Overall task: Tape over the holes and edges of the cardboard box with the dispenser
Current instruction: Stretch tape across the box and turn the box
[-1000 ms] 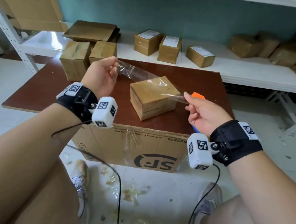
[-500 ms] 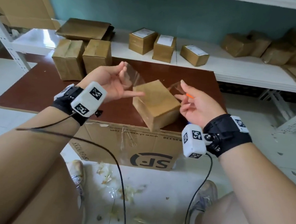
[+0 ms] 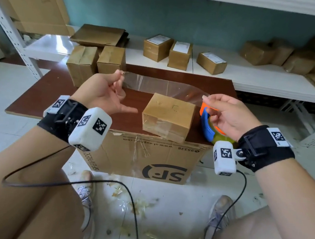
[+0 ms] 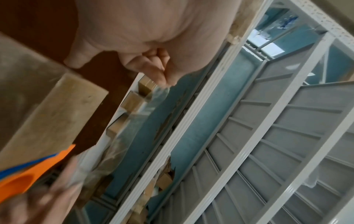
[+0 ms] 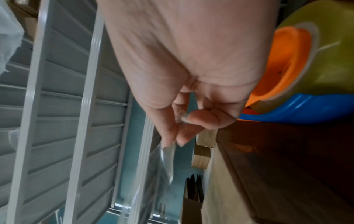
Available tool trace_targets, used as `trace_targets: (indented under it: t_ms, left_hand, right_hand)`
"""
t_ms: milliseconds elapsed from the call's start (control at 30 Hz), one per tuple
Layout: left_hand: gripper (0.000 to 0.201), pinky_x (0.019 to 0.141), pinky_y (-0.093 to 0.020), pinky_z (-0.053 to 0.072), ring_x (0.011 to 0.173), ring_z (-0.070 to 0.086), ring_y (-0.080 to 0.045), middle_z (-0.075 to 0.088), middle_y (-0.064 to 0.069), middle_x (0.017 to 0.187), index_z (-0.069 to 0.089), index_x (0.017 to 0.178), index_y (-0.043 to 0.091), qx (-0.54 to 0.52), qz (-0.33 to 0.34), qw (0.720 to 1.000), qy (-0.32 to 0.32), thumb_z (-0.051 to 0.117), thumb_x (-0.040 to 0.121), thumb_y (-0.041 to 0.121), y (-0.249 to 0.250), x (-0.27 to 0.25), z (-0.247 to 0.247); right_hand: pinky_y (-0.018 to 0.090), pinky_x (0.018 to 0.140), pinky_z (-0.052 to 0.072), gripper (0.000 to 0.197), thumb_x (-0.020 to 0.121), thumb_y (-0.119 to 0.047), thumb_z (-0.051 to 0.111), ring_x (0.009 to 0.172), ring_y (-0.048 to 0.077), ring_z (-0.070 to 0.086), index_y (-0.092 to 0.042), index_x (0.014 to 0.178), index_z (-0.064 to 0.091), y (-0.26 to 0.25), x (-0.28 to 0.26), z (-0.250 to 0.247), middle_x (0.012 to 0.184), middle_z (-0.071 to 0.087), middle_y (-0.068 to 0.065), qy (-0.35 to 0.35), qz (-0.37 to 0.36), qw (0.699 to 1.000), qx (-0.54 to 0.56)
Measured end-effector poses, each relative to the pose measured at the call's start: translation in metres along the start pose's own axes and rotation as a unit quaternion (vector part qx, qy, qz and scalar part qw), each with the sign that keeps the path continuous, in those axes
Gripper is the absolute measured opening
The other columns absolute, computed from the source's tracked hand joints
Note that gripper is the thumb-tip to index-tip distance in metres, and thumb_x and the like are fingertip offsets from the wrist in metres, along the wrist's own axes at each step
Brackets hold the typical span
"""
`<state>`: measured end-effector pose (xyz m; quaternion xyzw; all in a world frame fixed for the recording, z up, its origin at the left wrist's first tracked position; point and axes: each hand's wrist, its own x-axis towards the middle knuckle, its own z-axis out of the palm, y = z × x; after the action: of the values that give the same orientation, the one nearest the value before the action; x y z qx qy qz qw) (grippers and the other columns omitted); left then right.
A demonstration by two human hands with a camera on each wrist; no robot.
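A small cardboard box [image 3: 168,116] sits near the front edge of the brown tabletop [image 3: 45,97]. A clear tape strip [image 3: 163,87] stretches taut above the box's far side. My left hand [image 3: 119,77] pinches the strip's left end, palm up, the little finger pointing at the box. My right hand [image 3: 205,99] pinches the right end between thumb and forefinger. The blue and orange dispenser [image 3: 207,127] stands right of the box, behind my right hand; whether the hand touches it is unclear. The right wrist view shows the pinch [image 5: 172,141] beside the dispenser [image 5: 287,68].
Two brown boxes [image 3: 95,61] stand at the table's back left. Behind it, a white shelf [image 3: 262,79] carries several labelled and wrapped boxes. The tabletop rests on a large SF carton [image 3: 139,156]. Tape scraps [image 3: 135,204] litter the floor between my feet.
My hands have moved apart and risen, pulling the slack strip taut over the box. The box now sits squarer to me, and the dispenser shows beside my right hand.
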<state>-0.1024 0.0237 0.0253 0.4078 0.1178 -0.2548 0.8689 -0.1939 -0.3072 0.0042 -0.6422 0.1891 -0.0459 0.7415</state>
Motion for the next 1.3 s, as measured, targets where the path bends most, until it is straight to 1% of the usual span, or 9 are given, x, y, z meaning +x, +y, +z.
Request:
trace_targets:
  t_ms: [167,300,467,600,733,833,1067,1200,1300]
  left_hand:
    - [0.006,0.113,-0.087,0.018,0.058,0.057,-0.002,0.062,0.016,0.075,0.069,0.096,0.021,-0.043,-0.024,0.999,0.023,0.070,0.100,0.025,-0.035,-0.001,0.007]
    - [0.017,0.117,-0.084,0.018,0.057,0.059,-0.001,0.062,0.015,0.070,0.069,0.088,0.019,-0.090,-0.008,0.996,0.013,0.068,0.104,0.027,-0.052,0.017,0.019]
    - [0.013,0.117,-0.083,0.019,0.055,0.059,-0.005,0.057,0.014,0.070,0.068,0.097,0.019,-0.100,0.049,0.994,0.012,0.065,0.106,0.027,-0.045,0.046,0.017]
    - [0.010,0.118,-0.083,0.017,0.062,0.061,-0.005,0.061,0.014,0.074,0.069,0.098,0.020,-0.109,0.063,0.992,-0.003,0.066,0.105,0.027,-0.030,0.054,0.004]
    - [0.009,0.114,-0.085,0.022,0.065,0.061,-0.004,0.063,0.015,0.077,0.070,0.098,0.021,-0.105,0.076,0.991,-0.031,0.067,0.104,0.026,-0.014,0.043,0.000]
    - [0.013,0.112,-0.084,0.030,0.071,0.060,-0.004,0.062,0.014,0.078,0.071,0.094,0.021,-0.083,0.090,0.991,-0.060,0.066,0.105,0.026,-0.005,0.034,-0.003]
    - [0.013,0.102,-0.068,0.054,0.066,0.059,-0.002,0.061,0.012,0.076,0.069,0.093,0.019,-0.052,0.110,0.990,-0.072,0.066,0.105,0.022,0.006,0.018,0.001]
    - [0.013,0.112,-0.067,0.045,0.065,0.058,0.000,0.062,0.014,0.073,0.068,0.094,0.021,0.017,0.130,0.990,-0.043,0.064,0.106,0.023,0.007,0.021,0.001]
    - [0.013,0.116,-0.070,0.038,0.065,0.059,-0.001,0.063,0.014,0.072,0.069,0.093,0.020,-0.008,0.120,0.992,-0.045,0.065,0.105,0.021,0.005,0.027,0.000]
  right_hand:
    - [0.015,0.049,0.043,0.007,0.094,-0.011,0.078,0.065,0.006,0.061,-0.012,0.097,0.072,0.008,0.003,0.007,0.073,0.069,-0.004,-0.040,0.032,0.999,-0.016]
    - [0.016,0.048,0.046,0.013,0.094,-0.010,0.079,0.063,0.005,0.060,-0.008,0.106,0.074,0.010,-0.001,0.014,0.083,0.066,0.002,-0.031,0.074,0.997,0.006]
    - [0.013,0.049,0.046,0.030,0.095,-0.012,0.079,0.065,0.004,0.063,-0.003,0.123,0.073,0.013,-0.014,0.022,0.103,0.075,0.007,-0.033,0.117,0.992,0.030]
    - [0.013,0.051,0.046,0.017,0.094,-0.013,0.080,0.067,0.004,0.063,-0.005,0.109,0.076,0.008,-0.020,0.021,0.129,0.074,0.018,-0.026,0.113,0.993,0.019]
    - [0.014,0.051,0.044,0.010,0.092,-0.013,0.082,0.066,0.004,0.064,-0.010,0.099,0.077,0.000,-0.016,0.011,0.127,0.075,0.017,-0.017,0.077,0.997,0.019]
    - [0.015,0.051,0.039,0.024,0.093,-0.017,0.080,0.063,0.003,0.062,-0.007,0.113,0.073,-0.005,-0.015,0.007,0.125,0.077,0.015,-0.022,0.056,0.998,0.000]
    - [0.014,0.049,0.031,0.010,0.093,-0.014,0.079,0.057,0.002,0.056,-0.012,0.100,0.073,-0.016,-0.016,0.013,0.122,0.077,0.016,-0.002,0.028,1.000,0.009]
    - [0.014,0.045,0.033,0.011,0.092,-0.017,0.082,0.060,0.002,0.059,-0.015,0.099,0.074,-0.019,-0.017,0.012,0.122,0.078,0.013,0.018,0.033,0.999,-0.022]
    - [0.013,0.044,0.032,0.011,0.092,-0.018,0.081,0.059,0.001,0.058,-0.017,0.097,0.072,-0.021,-0.018,0.015,0.123,0.078,0.013,0.015,0.052,0.998,0.018]
